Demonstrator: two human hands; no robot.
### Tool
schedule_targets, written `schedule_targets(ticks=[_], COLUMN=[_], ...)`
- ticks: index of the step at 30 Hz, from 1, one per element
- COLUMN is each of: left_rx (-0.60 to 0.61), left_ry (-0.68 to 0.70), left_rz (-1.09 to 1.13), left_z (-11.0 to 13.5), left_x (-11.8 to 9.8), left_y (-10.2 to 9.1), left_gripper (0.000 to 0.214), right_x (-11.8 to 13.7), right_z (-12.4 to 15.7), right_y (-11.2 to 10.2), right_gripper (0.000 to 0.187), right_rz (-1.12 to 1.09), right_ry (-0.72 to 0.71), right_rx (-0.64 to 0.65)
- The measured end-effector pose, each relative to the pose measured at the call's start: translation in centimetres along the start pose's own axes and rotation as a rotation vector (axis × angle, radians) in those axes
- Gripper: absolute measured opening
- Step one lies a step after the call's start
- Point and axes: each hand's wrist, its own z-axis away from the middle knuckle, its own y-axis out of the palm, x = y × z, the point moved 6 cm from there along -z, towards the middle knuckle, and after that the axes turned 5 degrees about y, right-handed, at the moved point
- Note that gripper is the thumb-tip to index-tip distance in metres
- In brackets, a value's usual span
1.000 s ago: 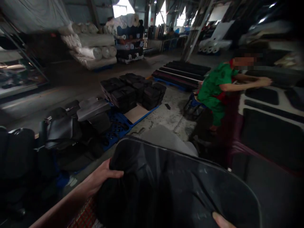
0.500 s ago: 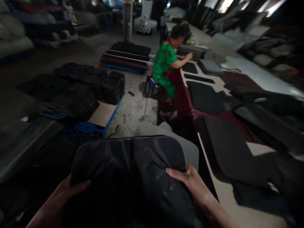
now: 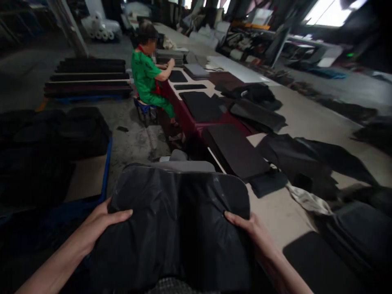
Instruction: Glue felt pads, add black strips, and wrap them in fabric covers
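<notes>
A long pale bench (image 3: 306, 110) runs away to the right, strewn with flat dark panels (image 3: 235, 149) and slumped black covers. A person in green (image 3: 145, 77) sits on a low stool (image 3: 143, 110) at its near side, arms on the top. The concrete floor (image 3: 134, 134) is stained. A blue pallet (image 3: 106, 163) with black stacks lies to the left, long dark strips (image 3: 88, 77) are piled beyond, and white rolls (image 3: 101, 30) stand at the back.

Up close, a black cover (image 3: 177, 220) is held flat in front of the person, over a grey pad (image 3: 186, 165). The left hand (image 3: 98, 226) clamps its left edge, thumb on top. The right hand (image 3: 254, 232) grips the right edge the same way.

Half a second ago the view sat further left. Now the bench fills more of it and the seated person has slid up and left. Both hands have kept their grip, and the left thumb now shows plainly on top.
</notes>
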Motion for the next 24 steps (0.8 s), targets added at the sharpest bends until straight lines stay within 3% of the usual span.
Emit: schedule_targets(ticks=[7, 18, 24], left_rx=[0.169, 0.415, 0.583], left_ry=[-0.008, 0.033, 0.059], left_rz=[-0.123, -0.283, -0.381], left_z=[-6.6, -16.1, -23.4], left_x=[-3.8, -6.7, -11.6], left_y=[8.7, 23.8, 33.4], left_gripper=[0.071, 0.068, 0.066], right_x=[0.2, -0.8, 1.4], right_z=[0.6, -1.1, -4.0], right_y=[-6.5, -17.6, -22.4], right_gripper=[0.056, 0.046, 0.050], right_rz=[-0.226, -0.405, -0.535], right_ry=[-0.012, 0.031, -0.033], right_rx=[-0.176, -0.377, -0.434])
